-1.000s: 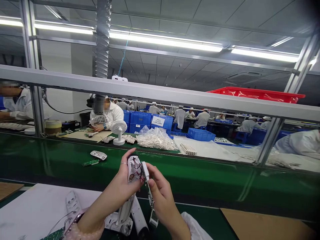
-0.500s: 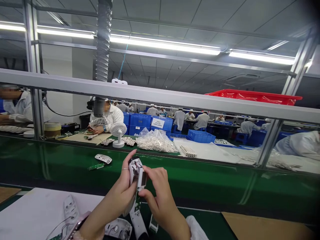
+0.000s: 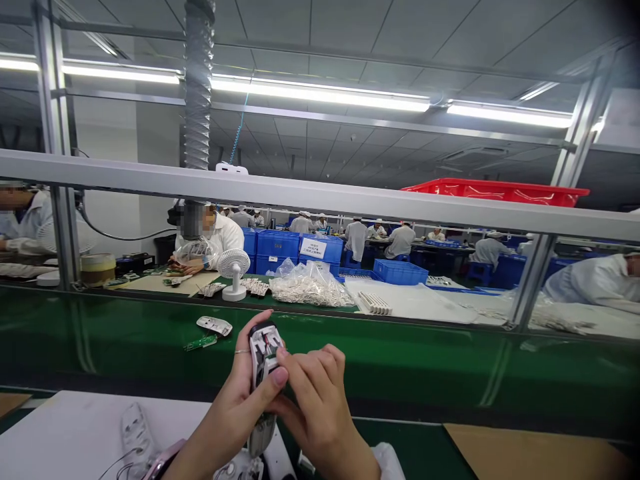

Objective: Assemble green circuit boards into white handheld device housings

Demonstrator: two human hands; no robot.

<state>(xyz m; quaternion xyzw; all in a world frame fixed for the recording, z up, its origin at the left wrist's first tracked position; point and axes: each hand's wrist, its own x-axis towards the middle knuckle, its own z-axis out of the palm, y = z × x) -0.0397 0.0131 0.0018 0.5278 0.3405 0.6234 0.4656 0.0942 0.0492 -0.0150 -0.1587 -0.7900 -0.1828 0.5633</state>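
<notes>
My left hand (image 3: 235, 407) is wrapped round a white plastic housing (image 3: 261, 437) with a black rim at its top end. The housing is held upright over the near edge of the green belt, its open side showing a red wire and small parts. The fingertips of my right hand (image 3: 320, 407) press on the inner parts near the middle, beside my left thumb. My fingers cover much of the inside. Beyond my left hand, a white shell piece (image 3: 214, 325) and a green circuit board (image 3: 201, 343) lie on the belt (image 3: 400, 373).
A white sheet (image 3: 55, 433) at the near left carries a white shell with wires (image 3: 135, 430). More white parts lie below my hands. Across the belt stand a small white fan (image 3: 233, 270) and a bag of white parts (image 3: 310, 285). A co-worker (image 3: 227, 233) sits opposite.
The housing has turned so its open side faces me more. The grey block seen at my right fingertips is now mostly hidden, and my left thumb has come over the front.
</notes>
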